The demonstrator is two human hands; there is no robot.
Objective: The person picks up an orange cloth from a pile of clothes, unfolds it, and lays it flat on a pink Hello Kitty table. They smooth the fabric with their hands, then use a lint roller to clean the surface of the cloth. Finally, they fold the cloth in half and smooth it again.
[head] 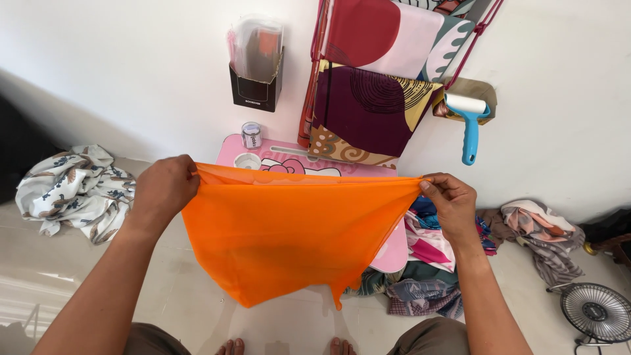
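White wall and pale floor are framing the scene, with patterned fabrics (pixel 374 98) hanging on a rack and a blue lint roller (pixel 468 125) beside them. Both hands are stretching an orange cloth (pixel 289 236) taut between them: the left hand (pixel 164 187) is gripping one top corner in a closed fist, the right hand (pixel 450 200) is pinching the other. Below its top edge the cloth is hanging down, partly covering a pink lap table (pixel 289 158).
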